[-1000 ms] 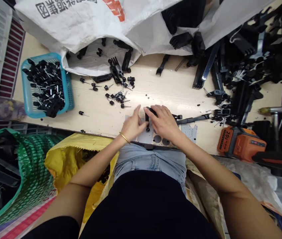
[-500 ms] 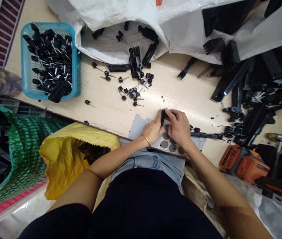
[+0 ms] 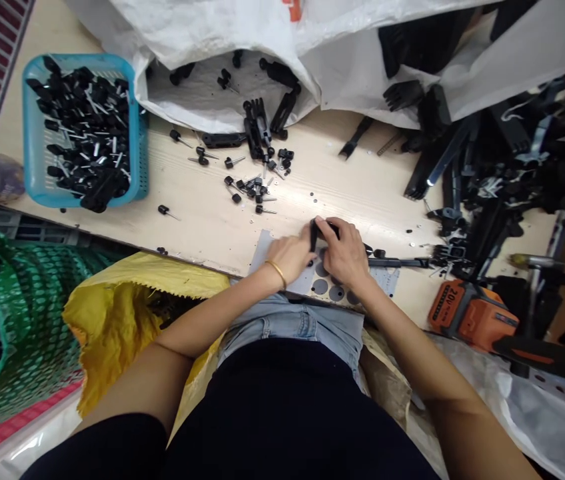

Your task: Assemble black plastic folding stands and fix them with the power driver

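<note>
Both hands meet over a grey perforated plate [image 3: 261, 250] at the bench's near edge. Between them is a black plastic part [image 3: 314, 235], partly covered by fingers. My left hand [image 3: 290, 257], below a gold bangle, is closed on the part's left side. From the other side my right hand [image 3: 344, 252] grips the same part, its fingers curled over the top. Just beyond lies a cluster of black knobs with metal pins [image 3: 258, 190]. A long black bar [image 3: 397, 263] lies right of my right hand.
A blue basket [image 3: 141, 143] of black-headed pins stands at the left. White sacks [image 3: 222, 33] spill black parts at the back. An orange power tool [image 3: 472, 317] and piled black parts [image 3: 482, 193] are on the right. A yellow sack [image 3: 112, 320] hangs below the near edge.
The whole view has shifted, so the bench things appear further left. My hands stay together on the black part, with only a slight shift of the left fingers.
</note>
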A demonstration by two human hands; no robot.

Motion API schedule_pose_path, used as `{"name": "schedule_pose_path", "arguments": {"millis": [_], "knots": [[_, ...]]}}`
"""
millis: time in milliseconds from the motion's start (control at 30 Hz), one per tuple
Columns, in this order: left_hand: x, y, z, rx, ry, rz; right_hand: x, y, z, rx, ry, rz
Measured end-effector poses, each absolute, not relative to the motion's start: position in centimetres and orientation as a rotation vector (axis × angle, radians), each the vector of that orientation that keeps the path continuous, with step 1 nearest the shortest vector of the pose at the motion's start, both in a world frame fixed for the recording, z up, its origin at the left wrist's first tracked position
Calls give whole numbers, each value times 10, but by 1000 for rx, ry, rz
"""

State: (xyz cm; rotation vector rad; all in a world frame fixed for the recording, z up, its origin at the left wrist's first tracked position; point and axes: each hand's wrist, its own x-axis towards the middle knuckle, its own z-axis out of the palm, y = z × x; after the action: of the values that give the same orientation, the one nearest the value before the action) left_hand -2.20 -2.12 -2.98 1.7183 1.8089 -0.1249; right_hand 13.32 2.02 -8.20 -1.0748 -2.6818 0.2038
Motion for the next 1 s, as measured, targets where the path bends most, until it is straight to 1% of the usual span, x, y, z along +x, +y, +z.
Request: {"name": "schedule_pose_path", "arguments": {"millis": [33, 100, 167, 233, 267, 333, 367, 400, 467, 533, 667, 733, 833, 933, 1000], "knots": [[-22, -18, -22, 1816, 1856, -122, 135, 13, -79, -1034, -2618, 207], [-21, -4, -13, 2126, 1826, 1, 145, -8, -72, -937, -2487, 263], [-14, 14, -17, 2446, 1548, 99, 164, -35, -67, -865, -2448, 412], [-4, 29, -30, 2562, 1276, 9, 189, -58, -65, -981, -2414, 606], [1, 33, -36, 2549, 1226, -66, 201, -66, -66, -1153, -2323, 687], [10, 28, -42, 2472, 1258, -168, 219, -69, -69, -1526, -1886, 829], [14, 21, -42, 2432, 1298, -178, 222, -65, -71, -1616, -1599, 925], [17, 11, -40, 2398, 1331, -168, 222, -58, -71, -1624, -1320, 1035], [22, -14, -34, 2327, 1376, -107, 211, -40, -69, -1491, -885, 1249], [27, -35, -29, 2224, 1382, 38, 194, -23, -62, -1390, -659, 1352], [38, -56, -36, 1799, 1432, 280, 165, -8, -48, -1379, -642, 1281], [42, -60, -42, 1640, 1488, 296, 160, -7, -47, -1369, -696, 1278], [40, -61, -43, 1597, 1504, 279, 160, -7, -52, -1375, -749, 1348], [30, -55, -39, 1550, 1389, 300, 162, -6, -56, -1395, -725, 1349], [24, -50, -37, 1352, 1194, 372, 161, -7, -54, -1397, -705, 1352]]}}
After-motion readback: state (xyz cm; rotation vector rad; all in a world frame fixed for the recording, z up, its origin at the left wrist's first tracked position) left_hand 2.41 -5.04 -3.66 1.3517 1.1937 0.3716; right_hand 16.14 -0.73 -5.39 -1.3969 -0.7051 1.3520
